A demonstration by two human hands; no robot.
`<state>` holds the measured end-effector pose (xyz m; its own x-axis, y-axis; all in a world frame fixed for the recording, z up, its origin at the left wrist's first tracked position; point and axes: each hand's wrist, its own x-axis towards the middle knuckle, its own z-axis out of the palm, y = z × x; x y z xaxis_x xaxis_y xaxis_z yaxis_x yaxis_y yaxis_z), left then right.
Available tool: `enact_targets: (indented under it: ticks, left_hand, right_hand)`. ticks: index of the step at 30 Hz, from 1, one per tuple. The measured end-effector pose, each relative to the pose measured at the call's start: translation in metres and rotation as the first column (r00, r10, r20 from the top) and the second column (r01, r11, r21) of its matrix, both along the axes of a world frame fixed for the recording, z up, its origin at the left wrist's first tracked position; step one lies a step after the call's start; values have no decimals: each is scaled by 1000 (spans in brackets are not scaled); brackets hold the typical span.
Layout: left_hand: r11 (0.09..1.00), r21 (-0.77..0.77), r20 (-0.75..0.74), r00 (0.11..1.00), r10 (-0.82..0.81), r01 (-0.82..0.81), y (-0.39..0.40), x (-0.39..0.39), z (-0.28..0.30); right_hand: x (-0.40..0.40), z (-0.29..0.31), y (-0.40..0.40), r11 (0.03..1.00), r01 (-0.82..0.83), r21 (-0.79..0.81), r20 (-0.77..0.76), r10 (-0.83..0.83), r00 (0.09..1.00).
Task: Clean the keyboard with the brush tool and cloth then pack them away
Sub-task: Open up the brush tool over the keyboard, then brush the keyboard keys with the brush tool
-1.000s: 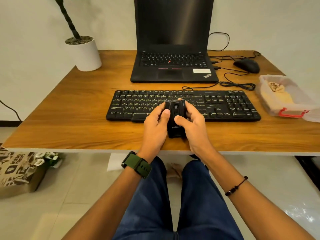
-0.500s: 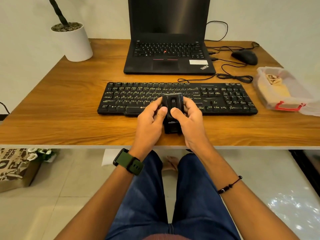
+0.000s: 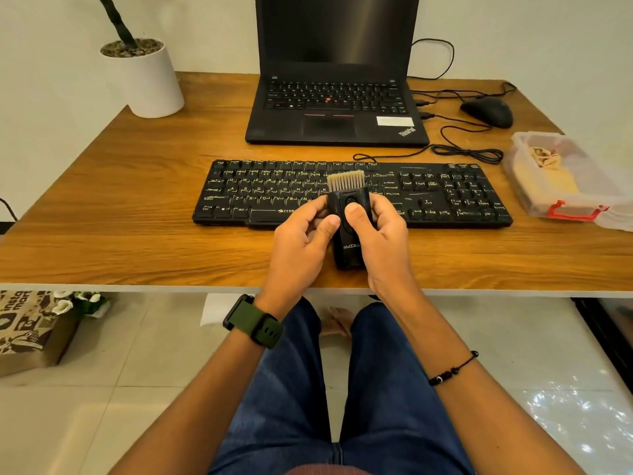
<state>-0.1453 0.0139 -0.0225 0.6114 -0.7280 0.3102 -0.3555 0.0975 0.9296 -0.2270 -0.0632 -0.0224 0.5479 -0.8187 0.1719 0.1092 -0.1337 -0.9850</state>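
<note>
now the black plastic brush tool (image 3: 347, 231) shows a fan of pale bristles (image 3: 345, 181) standing out of its far end, where half a second ago that end was closed and no bristles showed. it is held upright-ish above the near edge of the desk, just in front of the long black wired keyboard (image 3: 352, 193), with the bristles overlapping the middle key rows in view; whether they touch the keys cannot be told. the left hand (image 3: 301, 245) grips the tool's left side, fingers curled round it and thumb pressed on its front face. the right hand (image 3: 380, 241) grips the right side the same way, its thumb lying on the oval slider at the front, further up the body than before. both hands sit about where they were.

the keyboard lies flat across the brown wood-grain desk (image 3: 137, 207). to the right, near the desk's edge, a clear plastic box with a red latch (image 3: 568, 180) holds a folded tan cloth (image 3: 555, 176), untouched. behind the keyboard stands an open black laptop (image 3: 335, 108) with a dark screen. right of it rests a black computer mouse (image 3: 486, 111), its cables looped between laptop and box. at the far left corner stands a white round plant pot (image 3: 144, 80). under the desk, at left, a brown printed paper bag (image 3: 30, 330) sits on the pale tiled floor.
</note>
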Motion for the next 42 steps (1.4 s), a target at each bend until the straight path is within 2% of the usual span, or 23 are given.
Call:
enact_targets:
  ticks: [4,9,12,14,17,20,23,26,28,29,31,33,35,37,39,42]
  left_hand:
    - [1000,-17,-68,997,-22,21,0,0,1]
    - [994,-104,-302,951,-65,35,1,1,5]
    - [990,-138,-418,906,-67,10,3,1,8]
    - [985,-174,-495,866,-77,-12,3,3,9]
    - [965,-248,-630,772,-92,-88,2,7,12]
    - [943,-295,-715,690,-112,-153,0,11,16]
    - [932,-324,-740,658,-141,-165,0,17,20]
    - [944,-299,-698,706,-118,-138,5,29,26]
    - [966,-201,-639,770,-5,-160,12,39,29]
    - [970,-123,-549,828,111,-212,18,46,29]
    - [927,29,-218,903,370,-373,32,62,25]
    - [848,155,133,861,491,-507,47,76,19]
    - [783,278,333,821,464,-556,56,85,9]
    - [771,362,395,835,383,-525,58,88,2]
    - [784,382,395,853,340,-490,58,87,-1]
    - [792,383,387,861,329,-475,57,87,-2]
  right_hand:
    - [-1,2,1,1000,24,-7,-9,-24,1000]
    - [-3,5,5,993,-49,-111,-94,39,995]
    - [-4,6,3,989,-120,-86,-86,112,990]
    - [-7,7,0,983,-179,35,12,179,984]
    - [-11,8,-7,899,-363,244,262,299,918]
    - [-2,10,-6,854,-445,270,381,329,864]
    - [18,15,3,842,-432,323,466,256,847]
    - [42,27,10,878,-314,362,425,144,894]
    - [59,36,8,920,-240,311,361,120,925]
    - [67,42,6,935,-222,277,337,122,934]
    - [85,55,-1,958,-207,200,299,142,944]
    - [104,69,-8,976,-198,91,230,173,958]
    - [125,79,-17,975,-207,-76,90,214,973]
    - [147,83,-24,929,-274,-250,-93,259,961]
    - [166,82,-27,856,-355,-375,-262,270,927]
    - [186,80,-28,805,-418,-421,-372,267,889]
